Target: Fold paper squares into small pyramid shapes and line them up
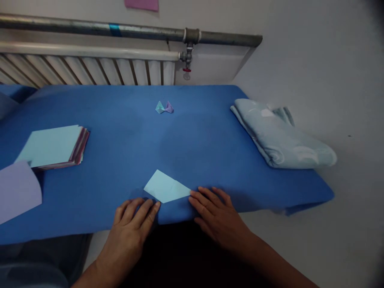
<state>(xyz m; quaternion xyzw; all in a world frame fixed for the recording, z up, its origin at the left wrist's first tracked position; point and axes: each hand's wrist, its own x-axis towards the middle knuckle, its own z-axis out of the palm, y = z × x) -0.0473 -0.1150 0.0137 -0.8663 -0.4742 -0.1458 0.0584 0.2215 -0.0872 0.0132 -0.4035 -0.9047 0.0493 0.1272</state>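
A pale blue sheet of paper, folded into a kite shape, lies flat near the front edge of the blue-covered surface. Beside its lower left edge rests my left hand, fingers stretched forward and the index tip close to the paper's bottom corner. My right hand lies with fingers spread, a fingertip touching the kite's narrow right point. Neither hand grips anything. Farther back stands a small folded paper piece, half light blue and half purple.
At left, a stack of coloured paper has a loose lavender sheet overlapping its near corner. A folded pale green blanket lies at right. Behind the blue cover are a white radiator and a metal pipe along the wall.
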